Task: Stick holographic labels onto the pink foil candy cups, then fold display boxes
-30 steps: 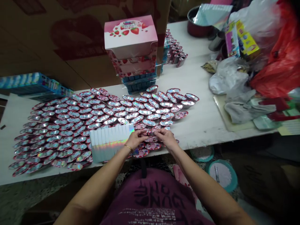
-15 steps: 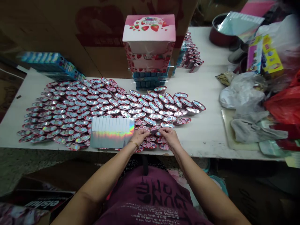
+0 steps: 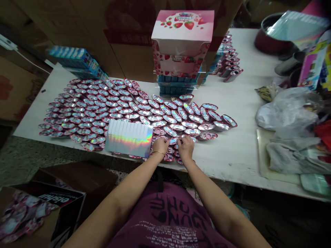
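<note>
Many oval containers with shiny silver tops and red-pink rims (image 3: 170, 119) stand packed together on the white table (image 3: 240, 151). Near the front edge, my left hand (image 3: 160, 146) and my right hand (image 3: 186, 147) are close together, fingers pinched at either end of one silver-topped piece (image 3: 173, 141) between them. A fanned stack of silver holographic sheets (image 3: 129, 139) lies on the containers just left of my left hand. Some containers between and below my hands show pink insides.
A pink strawberry box (image 3: 181, 44) stands on blue trays (image 3: 177, 86) at the back. Blue boxes (image 3: 74, 60) are at the back left. Plastic bags (image 3: 287, 108), a cloth (image 3: 289, 155) and a red pot (image 3: 271, 38) lie right. An open carton (image 3: 51, 210) is lower left.
The view has shifted, so the table appears turned. My hands have moved slightly forward over the containers, and a silver top now shows between my fingertips where a dark piece was.
</note>
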A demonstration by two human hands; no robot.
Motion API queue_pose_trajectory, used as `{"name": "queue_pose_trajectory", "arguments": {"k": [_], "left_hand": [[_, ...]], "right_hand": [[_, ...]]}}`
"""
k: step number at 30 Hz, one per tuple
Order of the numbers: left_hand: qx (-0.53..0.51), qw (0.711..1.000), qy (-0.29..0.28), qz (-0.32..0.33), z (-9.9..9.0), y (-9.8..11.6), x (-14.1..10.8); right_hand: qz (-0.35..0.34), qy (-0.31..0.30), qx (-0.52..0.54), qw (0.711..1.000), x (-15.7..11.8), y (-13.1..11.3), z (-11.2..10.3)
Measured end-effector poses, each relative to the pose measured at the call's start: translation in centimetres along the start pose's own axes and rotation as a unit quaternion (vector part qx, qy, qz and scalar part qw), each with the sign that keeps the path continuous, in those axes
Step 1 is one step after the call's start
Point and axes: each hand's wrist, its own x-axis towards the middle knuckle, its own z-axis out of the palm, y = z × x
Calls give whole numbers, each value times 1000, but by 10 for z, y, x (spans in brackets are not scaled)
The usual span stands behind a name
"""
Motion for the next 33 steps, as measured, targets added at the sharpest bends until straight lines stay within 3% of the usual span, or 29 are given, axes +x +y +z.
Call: {"name": "queue_pose_trajectory", "arguments": {"k": [4, 8, 11, 14, 16, 18, 23, 27, 33], "left_hand": [[-13, 999, 30, -2, 1, -2, 0], [-40, 999, 3, 28, -15, -14, -7], [-76, 992, 42, 88, -52, -38, -6], [-2, 977, 126, 171, -101, -69, 12], [87, 969, 125, 196, -126, -87, 31], [145, 964, 86, 206, -139, -98, 51], [148, 959, 18, 243, -133, -101, 83], [102, 963, -1, 250, -126, -100, 89], [79, 966, -26, 245, -126, -107, 91]], "right_hand": [[-13, 28, -4, 1000, 0, 1, 3], [-16, 27, 14, 999, 3, -1, -4], [-97, -13, -34, 995, -2, -7, -13], [-224, -116, -111, 961, -14, -13, -17], [-265, -166, -142, 939, -19, -16, -16], [-253, -164, -146, 942, -18, -21, -13], [-217, -111, -58, 968, 13, -71, 9], [-233, -122, -95, 960, 40, -113, 40], [-280, -92, -118, 948, 26, -114, 61]]}}
